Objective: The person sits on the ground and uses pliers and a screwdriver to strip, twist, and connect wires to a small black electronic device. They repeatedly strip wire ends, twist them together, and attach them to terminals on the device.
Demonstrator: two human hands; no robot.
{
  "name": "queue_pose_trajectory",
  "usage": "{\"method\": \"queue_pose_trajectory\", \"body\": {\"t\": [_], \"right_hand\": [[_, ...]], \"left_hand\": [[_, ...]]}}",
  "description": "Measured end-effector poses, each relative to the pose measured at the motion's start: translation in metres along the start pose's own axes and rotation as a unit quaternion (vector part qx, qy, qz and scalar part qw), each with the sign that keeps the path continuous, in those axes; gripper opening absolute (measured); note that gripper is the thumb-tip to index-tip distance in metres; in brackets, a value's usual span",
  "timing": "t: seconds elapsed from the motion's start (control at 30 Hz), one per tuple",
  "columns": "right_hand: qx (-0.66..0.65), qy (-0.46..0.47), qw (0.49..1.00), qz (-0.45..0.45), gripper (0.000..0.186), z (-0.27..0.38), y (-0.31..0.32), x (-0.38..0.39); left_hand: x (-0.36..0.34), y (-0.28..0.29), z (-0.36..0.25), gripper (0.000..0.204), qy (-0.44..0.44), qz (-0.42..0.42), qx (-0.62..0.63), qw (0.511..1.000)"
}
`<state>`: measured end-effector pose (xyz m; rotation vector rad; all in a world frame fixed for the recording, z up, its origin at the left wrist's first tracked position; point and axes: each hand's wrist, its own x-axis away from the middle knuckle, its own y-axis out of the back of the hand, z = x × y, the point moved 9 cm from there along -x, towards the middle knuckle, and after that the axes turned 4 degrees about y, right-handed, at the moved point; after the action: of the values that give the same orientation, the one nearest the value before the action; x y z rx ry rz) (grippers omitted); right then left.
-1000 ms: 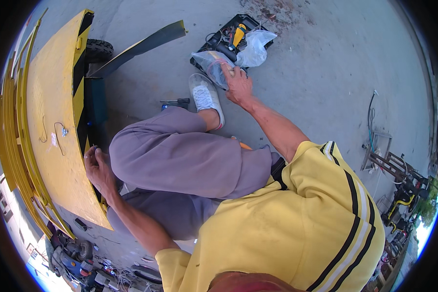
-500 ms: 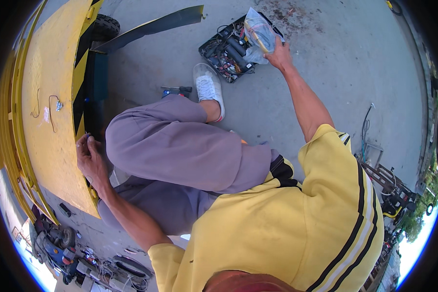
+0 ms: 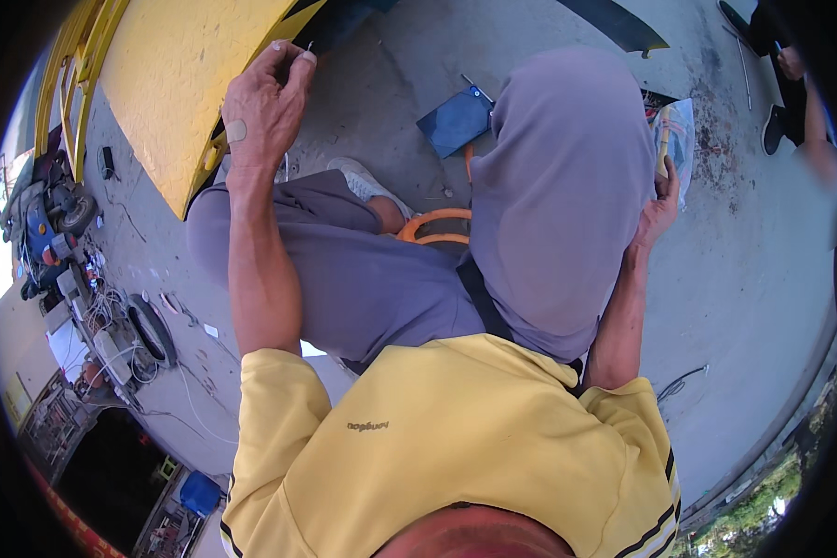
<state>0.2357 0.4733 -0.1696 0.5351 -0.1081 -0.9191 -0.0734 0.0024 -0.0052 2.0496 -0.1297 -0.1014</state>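
My left hand (image 3: 265,107) is raised beside the edge of the yellow panel (image 3: 191,74), thumb and finger pinched together. A tiny metallic bit (image 3: 310,46) shows at the fingertips, too small to name. Beyond my raised right knee, my right hand (image 3: 658,212) is closed at the near edge of a clear plastic bag (image 3: 683,149) with a yellowish strip. The knee covers part of this hand's surroundings and most of the black toolbox (image 3: 656,99) beside the bag.
A dark blue flat piece (image 3: 456,123) lies on the concrete ahead, near an orange curved part (image 3: 437,219) between my legs. A dark curved strip (image 3: 618,23) is at the far side. Another person's hand (image 3: 790,63) and shoe (image 3: 773,130) show far right. Cables and a tyre (image 3: 152,330) lie left.
The view has swung to the right and my knee now hides most of the toolbox. My left hand has lifted away from the panel's dark opening. My right hand stays at the bag.
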Motion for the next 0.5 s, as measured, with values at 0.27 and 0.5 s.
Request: {"method": "queue_pose_trajectory", "body": {"t": [0.27,0.5], "right_hand": [[-0.014,0.168,0.965,-0.203,0.033,0.214,0.094,-0.026],[0.062,0.418,0.887,0.186,0.029,0.303,-0.104,0.065]], "left_hand": [[0.001,0.010,-0.007,0.030,-0.025,-0.010,0.017,0.999],[0.011,0.007,-0.007,0.026,-0.083,-0.003,0.065,0.994]]}}
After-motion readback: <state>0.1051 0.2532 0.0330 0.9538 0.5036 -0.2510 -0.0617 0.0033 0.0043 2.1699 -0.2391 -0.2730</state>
